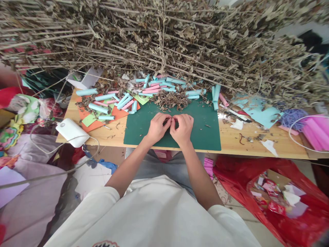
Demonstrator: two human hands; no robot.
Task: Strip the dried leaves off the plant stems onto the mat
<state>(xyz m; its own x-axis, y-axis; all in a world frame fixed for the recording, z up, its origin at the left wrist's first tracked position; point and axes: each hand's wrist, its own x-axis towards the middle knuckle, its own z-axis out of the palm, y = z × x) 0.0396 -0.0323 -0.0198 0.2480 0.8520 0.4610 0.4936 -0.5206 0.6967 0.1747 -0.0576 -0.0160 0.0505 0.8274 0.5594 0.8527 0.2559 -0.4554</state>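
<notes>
Over the green cutting mat (205, 132), my left hand (158, 127) and my right hand (182, 128) meet with their fingertips together. Both are closed in a pinch. Whatever lies between the fingers is too small and hidden to make out. Just beyond them, a heap of crumbled dry leaves (172, 100) lies along the mat's far edge. Rolled blue paper tubes (195, 92) and pink paper tubes (151, 90) are piled behind and beside that heap.
Bundles of dried leafy stalks (154, 44) stretch across the back. A white power bank (72, 132) with a cable sits at the table's left edge. Orange paper (119, 112) lies left, torn blue paper (262, 111) right. A red plastic bag (231, 171) with scraps stands below right.
</notes>
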